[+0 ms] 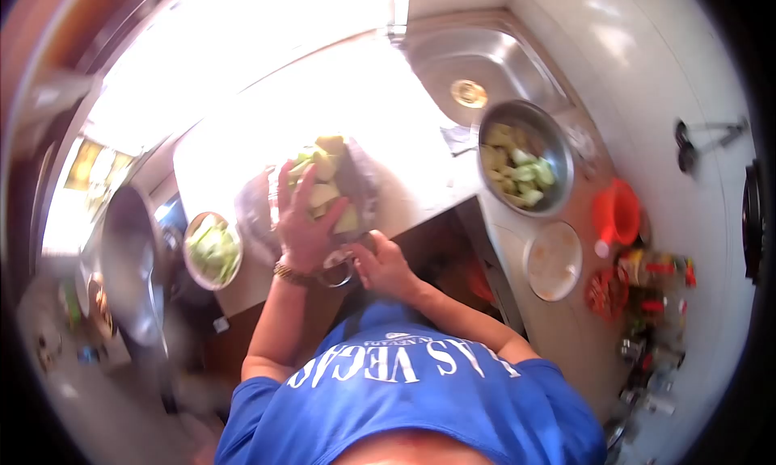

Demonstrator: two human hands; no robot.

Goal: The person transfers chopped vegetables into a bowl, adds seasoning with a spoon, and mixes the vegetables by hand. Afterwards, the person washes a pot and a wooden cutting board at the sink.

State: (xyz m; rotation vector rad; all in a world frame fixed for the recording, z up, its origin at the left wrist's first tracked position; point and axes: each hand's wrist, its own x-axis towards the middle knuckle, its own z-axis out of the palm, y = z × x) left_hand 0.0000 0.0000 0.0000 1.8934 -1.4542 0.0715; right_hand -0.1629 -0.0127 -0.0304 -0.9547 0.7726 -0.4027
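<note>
My left hand (pixel 305 229), a bracelet on its wrist, lies with fingers spread over pale green and yellowish chunks (pixel 325 171). These sit on a round, partly see-through board or tray (pixel 255 210), whose outline is blurred. A grey, flat surface, perhaps a blade, shows at their right side. My right hand (pixel 386 267) is closed near the counter's front edge, just right of my left wrist; what it grips is too blurred to name. A metal ring (pixel 338 273) shows between the hands.
At left, a bowl (pixel 236 263) holds green slices beside a large wok (pixel 133 263). To the right are a metal bowl (pixel 567 159) of cut pieces, a white plate (pixel 553 260), a red container (pixel 616 211) and several bottles. A sink (pixel 517 61) lies behind. Glare whitens the counter.
</note>
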